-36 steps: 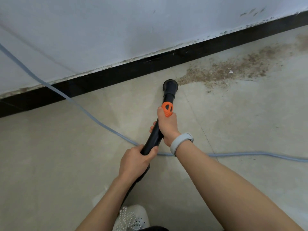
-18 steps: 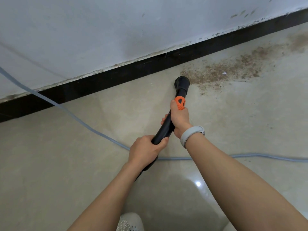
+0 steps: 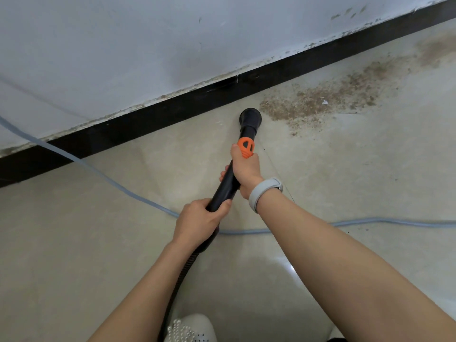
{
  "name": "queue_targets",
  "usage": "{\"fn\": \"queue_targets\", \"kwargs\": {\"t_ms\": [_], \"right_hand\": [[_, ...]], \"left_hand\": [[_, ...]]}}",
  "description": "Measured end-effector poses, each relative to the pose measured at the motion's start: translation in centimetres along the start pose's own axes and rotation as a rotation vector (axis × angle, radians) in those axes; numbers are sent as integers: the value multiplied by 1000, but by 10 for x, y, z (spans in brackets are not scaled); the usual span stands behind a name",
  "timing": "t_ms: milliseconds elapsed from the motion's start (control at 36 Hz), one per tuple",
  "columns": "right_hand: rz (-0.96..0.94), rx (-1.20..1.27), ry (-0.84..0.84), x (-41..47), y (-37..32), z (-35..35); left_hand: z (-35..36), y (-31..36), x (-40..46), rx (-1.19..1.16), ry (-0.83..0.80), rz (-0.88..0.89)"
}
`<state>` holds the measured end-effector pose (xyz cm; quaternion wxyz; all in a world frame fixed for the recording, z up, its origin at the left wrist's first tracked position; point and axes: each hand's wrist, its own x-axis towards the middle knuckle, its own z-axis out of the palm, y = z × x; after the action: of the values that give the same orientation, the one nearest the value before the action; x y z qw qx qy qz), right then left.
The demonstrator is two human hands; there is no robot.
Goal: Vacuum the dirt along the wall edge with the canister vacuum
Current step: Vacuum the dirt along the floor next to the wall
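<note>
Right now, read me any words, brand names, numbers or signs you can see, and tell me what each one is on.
None can be read.
Vacuum wand: no lettering visible.
Orange collar: moulded ridges and a cut-out, no text.
Grey wristband: blank from this side.
White wall: scuffs only.

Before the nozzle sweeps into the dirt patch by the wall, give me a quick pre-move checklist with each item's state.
1. Right hand grips the wand near the orange collar: ok.
2. Left hand grips the wand's lower end: ok.
3. Nozzle at the left edge of the dirt patch: ok.
4. Nozzle mouth flat on the floor: cannot tell.
5. Blue cable out of the sweep path, lying behind the hands: ok.
6. Dirt remains to the right along the black baseboard: not ok, uncleaned.
</note>
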<state>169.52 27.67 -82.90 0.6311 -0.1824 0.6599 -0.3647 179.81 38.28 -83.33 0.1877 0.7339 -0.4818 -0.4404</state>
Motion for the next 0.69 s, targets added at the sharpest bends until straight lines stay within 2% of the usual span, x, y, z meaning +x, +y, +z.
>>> {"fn": "queue_targets", "kwargs": {"t_ms": [167,472,694], "right_hand": [[8,48,77,-1,-6,-26],[14,101,62,-49,51,-20],[13,171,198,-68,59,-47]], "left_hand": [[12,14,1,71,-82,42],[6,-38,-52,54,-83,-10],[11,-32,-62,188,-190,69]]}}
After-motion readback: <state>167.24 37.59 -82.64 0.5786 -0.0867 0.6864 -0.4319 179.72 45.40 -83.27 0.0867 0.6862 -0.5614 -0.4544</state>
